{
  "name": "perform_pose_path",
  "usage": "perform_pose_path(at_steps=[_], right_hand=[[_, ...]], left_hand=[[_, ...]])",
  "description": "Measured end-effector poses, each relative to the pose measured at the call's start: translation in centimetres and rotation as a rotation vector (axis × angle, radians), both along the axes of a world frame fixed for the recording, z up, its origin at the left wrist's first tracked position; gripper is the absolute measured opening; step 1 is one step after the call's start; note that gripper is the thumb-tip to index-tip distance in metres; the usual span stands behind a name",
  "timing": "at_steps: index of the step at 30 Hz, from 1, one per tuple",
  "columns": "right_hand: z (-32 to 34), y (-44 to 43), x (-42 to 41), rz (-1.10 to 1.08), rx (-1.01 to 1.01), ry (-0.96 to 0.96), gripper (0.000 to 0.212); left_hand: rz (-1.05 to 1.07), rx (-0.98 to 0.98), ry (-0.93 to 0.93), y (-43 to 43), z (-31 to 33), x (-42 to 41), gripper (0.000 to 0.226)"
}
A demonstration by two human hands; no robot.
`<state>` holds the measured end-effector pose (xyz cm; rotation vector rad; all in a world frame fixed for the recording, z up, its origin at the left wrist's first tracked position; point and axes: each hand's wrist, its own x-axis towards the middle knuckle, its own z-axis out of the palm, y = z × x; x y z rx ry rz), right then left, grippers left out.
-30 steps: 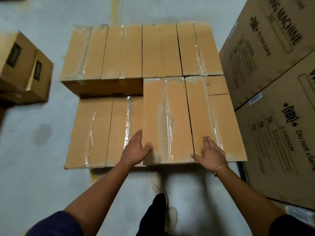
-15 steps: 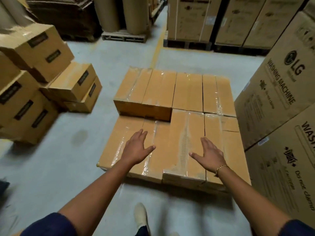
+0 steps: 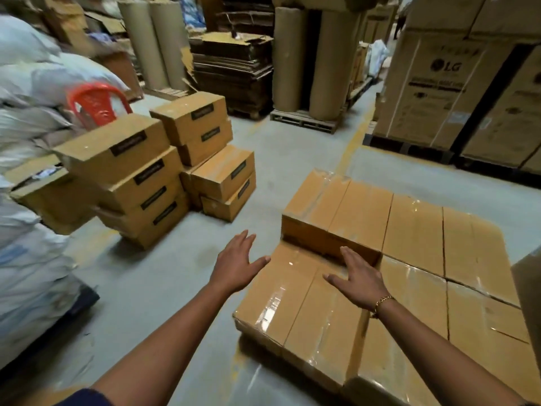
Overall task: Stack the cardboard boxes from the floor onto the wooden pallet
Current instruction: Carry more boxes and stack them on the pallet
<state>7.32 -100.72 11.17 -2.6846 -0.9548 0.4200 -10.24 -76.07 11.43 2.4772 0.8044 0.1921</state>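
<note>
Both hands empty, fingers spread flat: left hand (image 3: 237,263) hangs over bare floor (image 3: 164,276) just left of the stacked boxes (image 3: 409,259); right hand (image 3: 360,279) hovers above the near-left box, apparently not gripping it. The stack sits tight, long sides touching, a second layer started at the far-left corner, probably so rows interlock; the pallet beneath is hidden. Remaining floor boxes (image 3: 164,168) are piled at the left, labels facing out, some tilted. The head faces that pile, so fetching the next box looks like the step in hand. An open floor lane lies between pile and stack. White sacks (image 3: 32,171) crowd the left side; large cartons (image 3: 456,92) stand at the far right.
</note>
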Motion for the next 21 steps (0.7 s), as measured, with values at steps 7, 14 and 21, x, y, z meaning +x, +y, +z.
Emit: perform_pose_path(at_steps=[7,14,21], right_hand=[[0.6,15.1,-3.2,0.102,0.057,0.053,0.086],[0.3,26.8,-3.8,0.181,0.095,0.074,0.088],[-1.3,38.1,-0.8,0.213,0.066,0.111,0.087]], left_hand=[[0.082,0.01,-0.004,13.2,1.8,-5.1,0.074],[0.155,-0.041,-0.024,23.2,1.7,-7.4,0.072],[0.201,-0.085,-0.006,32.9,0.0,-6.5,0.074]])
